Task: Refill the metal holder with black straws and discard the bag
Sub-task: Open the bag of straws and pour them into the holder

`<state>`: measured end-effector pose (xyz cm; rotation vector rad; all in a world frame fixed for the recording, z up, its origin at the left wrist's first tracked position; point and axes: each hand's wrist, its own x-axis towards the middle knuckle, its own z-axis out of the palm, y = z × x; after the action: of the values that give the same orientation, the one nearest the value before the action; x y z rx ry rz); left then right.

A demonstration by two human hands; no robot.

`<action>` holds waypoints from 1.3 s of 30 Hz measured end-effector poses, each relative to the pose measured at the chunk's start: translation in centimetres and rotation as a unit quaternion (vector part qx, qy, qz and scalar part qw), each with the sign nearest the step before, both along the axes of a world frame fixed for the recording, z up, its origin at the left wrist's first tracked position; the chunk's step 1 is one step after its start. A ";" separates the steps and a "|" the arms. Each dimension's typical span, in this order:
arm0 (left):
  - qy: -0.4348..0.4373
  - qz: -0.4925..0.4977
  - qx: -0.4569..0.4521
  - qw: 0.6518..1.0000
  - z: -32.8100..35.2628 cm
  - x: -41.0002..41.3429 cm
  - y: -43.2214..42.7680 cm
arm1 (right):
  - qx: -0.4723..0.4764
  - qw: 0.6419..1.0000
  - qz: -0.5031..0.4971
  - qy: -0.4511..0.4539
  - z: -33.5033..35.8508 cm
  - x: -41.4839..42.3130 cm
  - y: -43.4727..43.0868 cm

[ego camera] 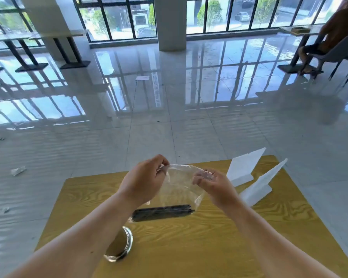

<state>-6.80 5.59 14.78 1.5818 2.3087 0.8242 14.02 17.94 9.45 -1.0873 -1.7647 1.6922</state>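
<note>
Glossy pale tiles (pixel 169 117) mirror the tall windows across the upper frame, and at the bottom stands a yellow wood-grain table (pixel 229 237) where the work is going on. At mid-frame the person holds a clear plastic bag (pixel 179 189) by its top edge. The left hand (pixel 147 177) pinches one corner of the mouth with curled fingers and the right hand (pixel 211 183) pinches the other, the two set a little apart as if to pull the opening wide. A bundle of black straws (pixel 162 212) lies crosswise in the sagging bottom of the bag, low over the tabletop; whether it rests on the wood I cannot tell. The metal holder (pixel 120 245) stands at lower centre-left, mouth up, partly hidden by the left forearm. To the right lie two white foam pieces (pixel 243 167). That film looks thin, limp and slippery, so I would expect it to slide between fingertips unless gripped right at the rim. The straws seem light and fairly stiff but loose, likely to fan out and roll, so they are best gathered round the middle of the bundle and stood into the holder together
</note>
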 end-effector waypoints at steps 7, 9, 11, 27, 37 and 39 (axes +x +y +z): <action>0.153 0.032 0.035 0.987 2.0 -2.6 -3.8 | 0.001 0.997 0.026 0.069 2.5 -5.9 -0.8; 0.185 0.010 0.050 0.981 2.3 -2.8 -4.9 | 0.008 0.995 0.042 0.091 3.6 -7.8 -1.2; 0.223 -0.001 0.054 0.973 2.3 -3.2 -5.8 | 0.025 0.993 0.063 0.094 4.7 -9.5 -1.7; 0.058 0.025 0.109 0.992 6.3 -10.9 -8.4 | 0.185 0.977 0.106 0.005 8.6 -13.2 -6.6; -0.230 0.061 0.055 0.970 8.3 -17.7 -11.0 | 0.221 0.968 0.118 0.004 9.0 -14.5 -10.0; -0.221 0.066 0.060 0.971 8.4 -18.9 -11.9 | 0.235 0.965 0.117 -0.020 9.4 -15.2 -10.7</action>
<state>-25.73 -6.33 23.19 1.1425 2.0832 1.2271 -1.18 7.22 18.89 -0.7279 -2.2390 1.2712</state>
